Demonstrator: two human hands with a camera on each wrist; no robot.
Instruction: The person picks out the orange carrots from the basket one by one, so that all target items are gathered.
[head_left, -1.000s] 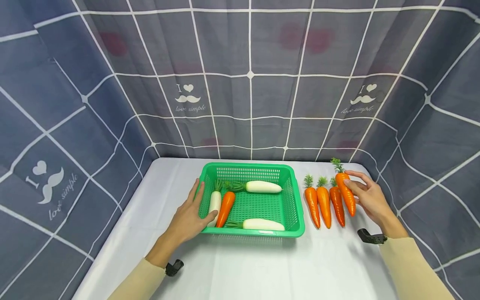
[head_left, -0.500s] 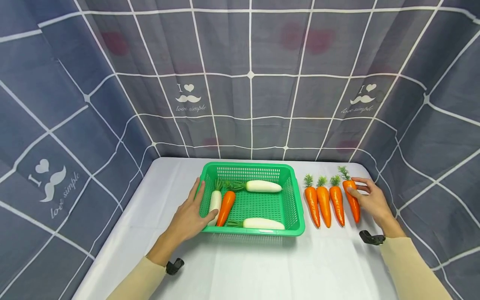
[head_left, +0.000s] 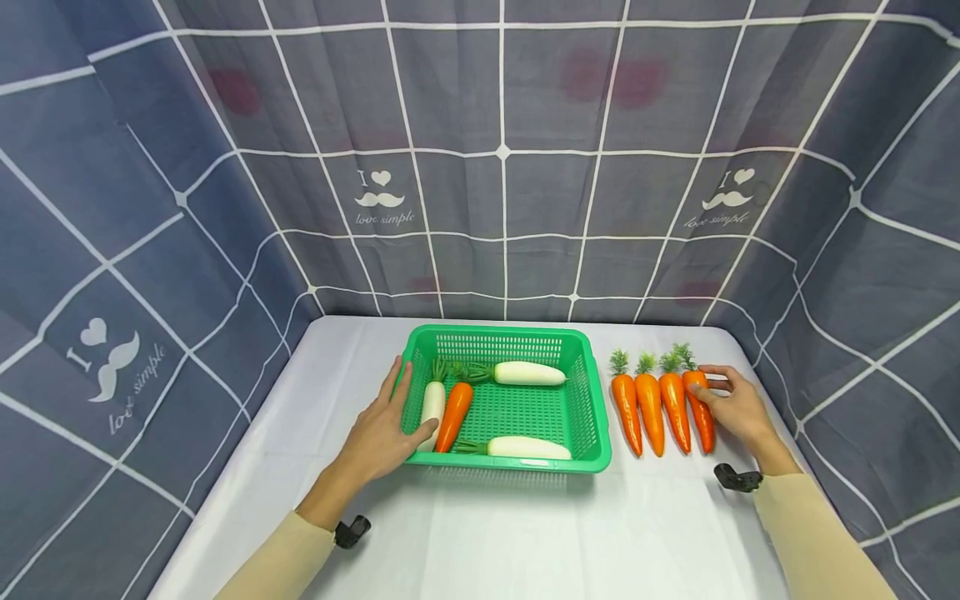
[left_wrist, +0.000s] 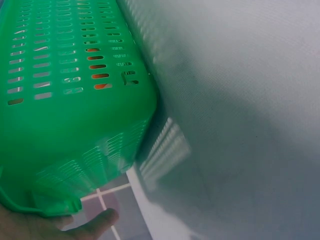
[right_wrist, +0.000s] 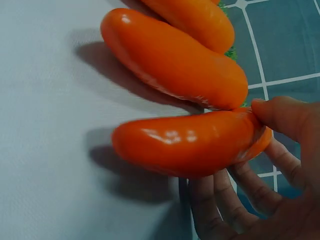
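My right hand (head_left: 737, 408) holds the rightmost carrot (head_left: 700, 412) between thumb and fingers near its leafy top. In the right wrist view this carrot (right_wrist: 175, 144) lies close over the white cloth, its thick end at the thumb. Beside it lie several more orange carrots in a row, the nearest carrot (head_left: 675, 411) almost parallel. My left hand (head_left: 384, 429) rests at the left side of a green basket (head_left: 596, 408), fingers spread along the rim and thumb over the front left corner. In the left wrist view, fingers (left_wrist: 95, 225) show below the basket's edge.
Inside the basket, a white radish (head_left: 432, 410) and a carrot (head_left: 453, 417) stand side by side at the left. Another white radish (head_left: 529, 373) lies along the back, and a third radish (head_left: 528, 447) along the front. Grey checked cloth walls (head_left: 540, 200) enclose the white table (head_left: 510, 533).
The right hand has brought its carrot from overlapping the neighbouring carrot, out to the right, then down and back left into line with the row. The left hand has stayed at the basket.
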